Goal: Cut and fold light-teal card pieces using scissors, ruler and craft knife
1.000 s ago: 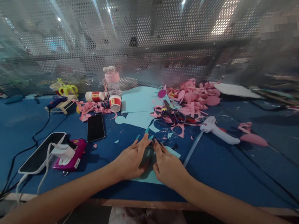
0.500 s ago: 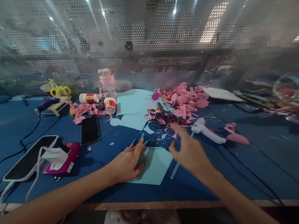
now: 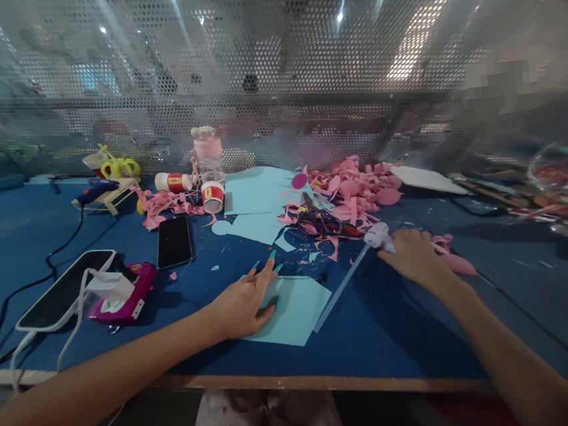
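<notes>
Blue table (image 3: 378,358), pink scraps (image 3: 349,186) heaped at the back. Left hand (image 3: 243,305) is laid flat on the pale blue sheet (image 3: 298,309) up front, right hand (image 3: 413,257) is wrapped round the glue gun (image 3: 378,236) beside it

Flat pale-blue paper sheet (image 3: 300,305) is touched by left hand (image 3: 245,304); white plastic glue gun (image 3: 377,233) is grasped by right hand (image 3: 414,259).

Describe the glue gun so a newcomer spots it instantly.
On the blue table, find the right hand, right of the near light-blue sheet. The white glue gun is partly hidden by that hand. Unlike the nearby pink paper scraps, it has a long translucent stick jutting out.
</notes>
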{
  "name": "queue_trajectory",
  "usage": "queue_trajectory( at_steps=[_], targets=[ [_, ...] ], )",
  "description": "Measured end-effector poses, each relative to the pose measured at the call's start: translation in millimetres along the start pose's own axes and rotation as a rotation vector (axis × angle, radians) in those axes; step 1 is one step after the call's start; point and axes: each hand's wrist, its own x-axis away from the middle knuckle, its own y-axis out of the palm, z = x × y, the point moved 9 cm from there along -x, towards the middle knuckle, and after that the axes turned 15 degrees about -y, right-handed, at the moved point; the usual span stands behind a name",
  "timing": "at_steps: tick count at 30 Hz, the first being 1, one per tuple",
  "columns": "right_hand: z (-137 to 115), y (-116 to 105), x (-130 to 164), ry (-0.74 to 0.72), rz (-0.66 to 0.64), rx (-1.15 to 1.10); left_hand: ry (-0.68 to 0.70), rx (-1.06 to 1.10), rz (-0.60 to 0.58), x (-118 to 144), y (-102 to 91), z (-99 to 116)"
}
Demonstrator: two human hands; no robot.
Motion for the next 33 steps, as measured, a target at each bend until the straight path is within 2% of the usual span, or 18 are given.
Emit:
queue_trajectory(
  at_steps=[2,5,7,10,13,16,21,26,33],
  targets=[
    [-3.4,-11.0,-1.2,0.077,0.018,0.036,0.001,0.01,0.005,-0.1,-0.4,-0.1],
    [-31.8,-26.1,-8.5,0.02,0.013,-0.045,0.012,0.023,0.015,0.2,-1.1,0.1],
    [-58.1,-38.9,-14.7,-0.047,0.064,-0.295,0.023,0.033,0.021,0.5,-1.3,0.1],
    [-105.4,-45.0,-22.7,-0.164,-0.043,-0.626,0.033,0.051,0.019,0.7,-0.5,-0.3],
    [-138.6,-45.7,-26.5,-0.234,-0.155,-0.626,0.025,0.052,0.025,0.4,-0.1,-1.7],
    [-163.6,-39.5,-28.3,-0.383,-0.233,-0.551,0.032,0.042,0.043,0.4,-0.7,-1.3],
    [-181.4,-27.6,-32.1,-0.537,-0.313,-0.448,0.033,0.035,0.041,0.6,0.0,-2.0],
    [-186.4,-26.7,-38.5,-0.558,-0.33,-0.409,0.029,0.052,0.027,0.2,-0.1,-2.5],
    [-196.1,-27.3,-48.8,-0.597,-0.285,-0.399,-0.001,0.087,-0.021,-1.4,-0.1,-2.7]
  ],
)
